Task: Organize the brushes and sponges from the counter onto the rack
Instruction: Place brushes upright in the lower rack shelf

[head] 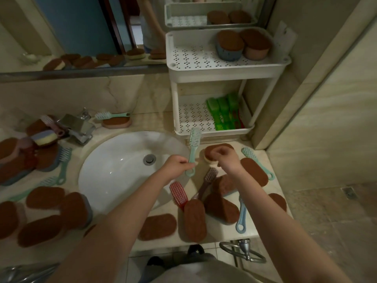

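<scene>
Mint brush [193, 150] pinched in left grip [177, 164] — right grip [226, 157] clasps sponge [209, 152].

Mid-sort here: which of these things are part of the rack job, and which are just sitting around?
Job:
- left hand holding mint brush
- right hand gripping brown-topped sponge
- red brush, blue brush
- white rack, green brushes on its lower shelf

Lying about:
- faucet
- sink
- mirror
- towel ring
</scene>
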### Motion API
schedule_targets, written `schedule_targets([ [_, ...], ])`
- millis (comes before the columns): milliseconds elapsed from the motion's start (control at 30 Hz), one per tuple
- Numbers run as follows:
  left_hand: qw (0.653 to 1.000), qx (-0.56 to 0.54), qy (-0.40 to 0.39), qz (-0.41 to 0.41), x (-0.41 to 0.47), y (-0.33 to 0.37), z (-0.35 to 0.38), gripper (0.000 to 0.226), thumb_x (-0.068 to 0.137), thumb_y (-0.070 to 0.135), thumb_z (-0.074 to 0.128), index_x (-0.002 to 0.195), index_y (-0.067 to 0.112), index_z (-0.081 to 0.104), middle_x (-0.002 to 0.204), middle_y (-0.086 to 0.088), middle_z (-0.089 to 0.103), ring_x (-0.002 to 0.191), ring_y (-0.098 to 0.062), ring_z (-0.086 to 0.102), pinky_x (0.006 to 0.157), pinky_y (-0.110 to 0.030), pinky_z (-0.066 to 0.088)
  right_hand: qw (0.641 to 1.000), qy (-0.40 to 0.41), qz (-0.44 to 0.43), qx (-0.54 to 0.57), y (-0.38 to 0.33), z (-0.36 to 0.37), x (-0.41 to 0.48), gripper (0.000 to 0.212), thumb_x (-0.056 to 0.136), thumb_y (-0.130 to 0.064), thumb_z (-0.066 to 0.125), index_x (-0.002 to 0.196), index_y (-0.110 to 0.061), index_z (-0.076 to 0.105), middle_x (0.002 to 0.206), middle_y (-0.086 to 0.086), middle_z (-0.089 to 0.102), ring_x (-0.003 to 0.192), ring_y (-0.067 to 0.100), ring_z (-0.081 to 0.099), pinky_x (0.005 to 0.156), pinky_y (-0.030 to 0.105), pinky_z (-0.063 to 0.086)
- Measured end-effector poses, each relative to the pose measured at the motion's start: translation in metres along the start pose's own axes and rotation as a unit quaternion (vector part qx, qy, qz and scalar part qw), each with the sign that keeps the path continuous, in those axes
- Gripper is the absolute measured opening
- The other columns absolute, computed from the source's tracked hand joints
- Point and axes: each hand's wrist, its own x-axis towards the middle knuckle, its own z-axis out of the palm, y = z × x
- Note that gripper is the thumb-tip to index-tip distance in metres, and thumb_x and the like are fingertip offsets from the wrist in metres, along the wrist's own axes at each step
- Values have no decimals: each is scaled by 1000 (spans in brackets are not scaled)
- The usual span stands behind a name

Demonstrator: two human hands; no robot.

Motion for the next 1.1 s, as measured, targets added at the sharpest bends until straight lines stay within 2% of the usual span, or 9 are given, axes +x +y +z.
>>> schedule_targets([
  [167, 1000, -12, 15, 3, 11, 16, 17, 25, 87, 19, 64, 65, 10, 56, 52, 2, 38, 47, -8, 36, 36, -11, 27, 975, 167, 71, -126, 41, -51, 10, 25, 90, -23, 57, 111, -12, 64, 114, 12, 66, 107, 31, 59, 86, 33, 45],
  [233, 1000, -9, 15, 3, 17, 21, 26, 22, 87, 18, 64, 67, 9, 59, 53, 1, 40, 49, -8, 38, 37, -10, 27, 962, 193, 94, -169, 58, -70, 17, 31, 90, -23, 55, 117, -10, 62, 121, 15, 63, 114, 34, 56, 93, 35, 44],
  [367, 1000, -5, 2, -14, 32, 29, 44, 19, 85, 18, 66, 90, 0, 70, 63, -3, 53, 58, -11, 47, 55, -21, 38, 940, 170, 142, -259, 78, -94, 38, 43, 87, -34, 56, 122, -9, 56, 125, 17, 59, 117, 37, 52, 97, 40, 46],
  [500, 1000, 24, -6, -13, 48, 35, 54, 16, 85, 20, 66, 90, 5, 70, 57, 2, 49, 53, -7, 43, 43, -12, 32, 935, 149, 175, -270, 79, -91, 58, 53, 83, -46, 56, 122, -10, 53, 125, 15, 56, 118, 36, 49, 98, 43, 44],
  [600, 999, 31, 4, -17, 60, 37, 58, 14, 84, 21, 67, 81, 7, 70, 57, -1, 49, 52, -8, 42, 48, -19, 32, 922, 153, 206, -288, 72, -85, 69, 65, 77, -53, 63, 126, -12, 50, 127, 11, 53, 120, 32, 48, 98, 42, 41],
  [733, 999, 24, 6, -22, 69, 39, 62, 22, 84, 21, 67, 90, 0, 72, 77, -11, 63, 63, -13, 52, 58, -24, 39, 914, 156, 243, -284, 68, -82, 83, 51, 80, -38, 63, 125, -15, 52, 129, 10, 55, 121, 29, 49, 98, 39, 38],
  [833, 1000, 11, 7, -28, 73, 39, 64, 19, 84, 23, 68, 88, 5, 73, 86, -17, 68, 73, -19, 57, 66, -29, 43, 915, 148, 235, -292, 66, -83, 89, 42, 85, -34, 58, 122, -16, 57, 128, 10, 57, 120, 29, 51, 96, 37, 39],
  [967, 999, -8, 11, -38, 74, 41, 65, 13, 83, 22, 68, 84, 9, 70, 84, -15, 66, 72, -21, 55, 60, -29, 42, 923, 139, 211, -291, 72, -86, 90, 46, 82, -40, 59, 120, -14, 59, 124, 12, 59, 118, 32, 53, 95, 39, 42],
  [1100, 999, -16, 20, -46, 75, 45, 64, 14, 84, 20, 67, 87, 7, 70, 82, -12, 63, 67, -20, 52, 45, -17, 38, 932, 128, 183, -285, 77, -87, 89, 52, 79, -41, 64, 120, -11, 55, 121, 15, 60, 113, 34, 56, 93, 40, 46],
])
